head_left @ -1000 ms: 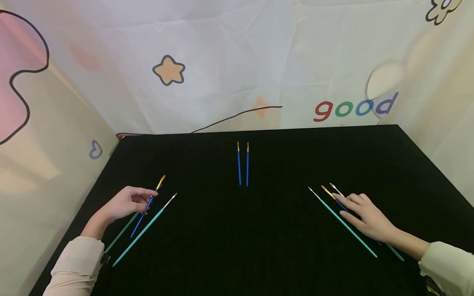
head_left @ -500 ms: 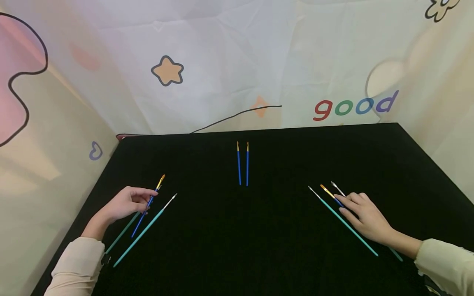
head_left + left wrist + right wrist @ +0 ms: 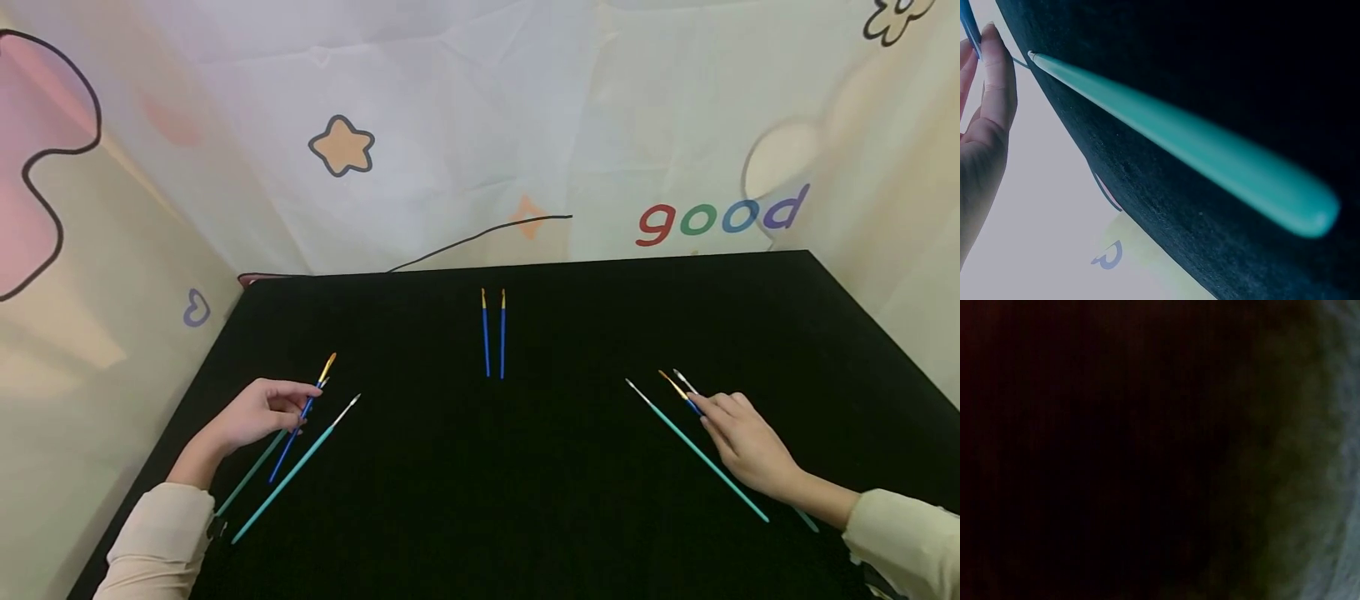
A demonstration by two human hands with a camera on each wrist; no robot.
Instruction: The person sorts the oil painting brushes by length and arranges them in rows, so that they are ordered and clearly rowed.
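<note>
Slim blue brush in left hand, tapered gold-collared brush in right hand.

On the table: paintbrushes left, right, 2 behind.

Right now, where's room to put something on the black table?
The middle of the black table, between the inner left teal brush and inner right teal brush, short of the far blue brushes. Either side of them too. Crowded: around the left hand and right hand.

Held blue brush: metallic ferrule; teal brush glossy, smooth; tabletop matt (faintly rough).
</note>
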